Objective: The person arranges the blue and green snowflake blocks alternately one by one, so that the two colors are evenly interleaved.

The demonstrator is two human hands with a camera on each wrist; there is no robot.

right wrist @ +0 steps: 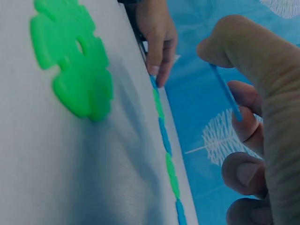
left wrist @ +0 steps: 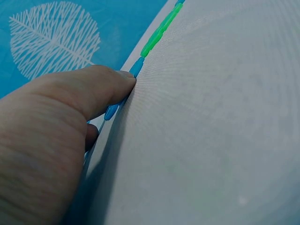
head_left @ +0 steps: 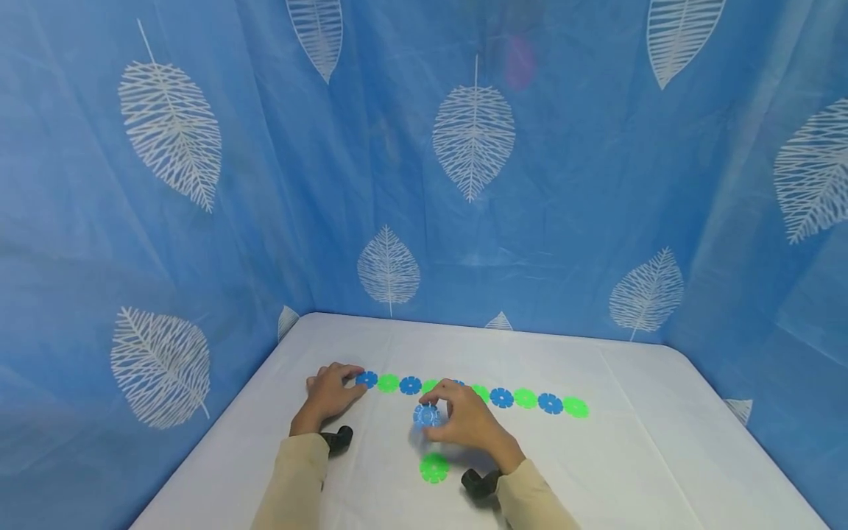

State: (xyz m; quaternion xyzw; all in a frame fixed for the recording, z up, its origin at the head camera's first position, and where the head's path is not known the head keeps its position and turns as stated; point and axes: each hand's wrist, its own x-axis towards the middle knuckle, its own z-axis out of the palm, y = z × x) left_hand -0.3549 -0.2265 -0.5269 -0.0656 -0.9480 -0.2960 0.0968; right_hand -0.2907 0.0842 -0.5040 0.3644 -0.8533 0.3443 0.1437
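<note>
My right hand (head_left: pixel 469 417) pinches a blue notched plastic disc (head_left: pixel 427 416) by its edges, thumb against fingers, raised over the table. Edge-on, that same blue disc (right wrist: pixel 227 93) shows as a thin strip in the right wrist view. Below it on the table lies a single green notched disc (head_left: pixel 434 467). At the left end of a row of alternating blue and green discs, my left hand (head_left: pixel 331 391) has thumb and forefinger around the end blue disc (head_left: pixel 367 379). The left thumb (left wrist: pixel 112 89) presses on this disc. My right hand partly covers the row's middle.
The row runs rightward across the white-covered table (head_left: pixel 596 471) to a green disc (head_left: pixel 576 407) at its right end. Blue cloth (head_left: pixel 563 184) with white leaf prints hangs behind the table and along both sides. Dark devices are strapped at both wrists.
</note>
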